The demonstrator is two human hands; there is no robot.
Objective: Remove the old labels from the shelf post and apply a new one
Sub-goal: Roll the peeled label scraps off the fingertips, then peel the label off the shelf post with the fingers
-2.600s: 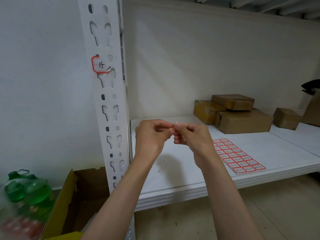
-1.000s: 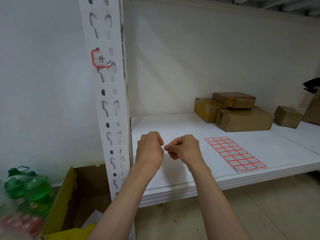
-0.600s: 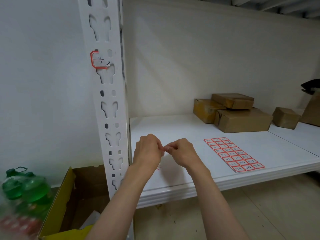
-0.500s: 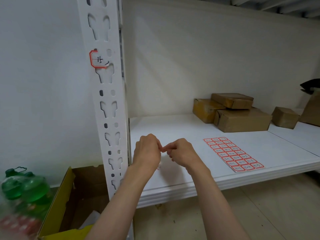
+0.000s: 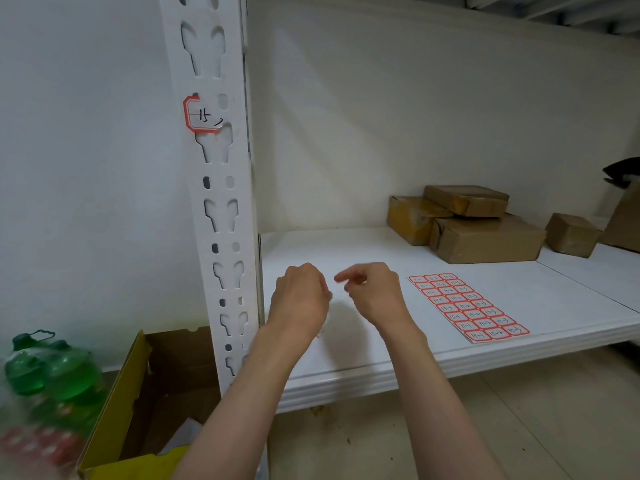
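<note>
The white slotted shelf post stands at the left and carries a torn red-bordered old label marked with handwriting. A sheet of new red-bordered labels lies flat on the white shelf board, to the right of my hands. My left hand hovers over the shelf with its fingers curled in, back toward me. My right hand is a small gap away, thumb and fingers pinched and the index finger pointing left. Any scrap between the fingers is too small to see. Tiny red scraps lie on the board under my left hand.
Taped brown cardboard boxes are stacked at the back right of the shelf, with a smaller box beside them. An open carton with a yellow flap sits on the floor left of the post, next to green bottles.
My hands came down from chest height to just above the shelf. Their fingertips were pinched together half a second ago and have now drawn apart.
</note>
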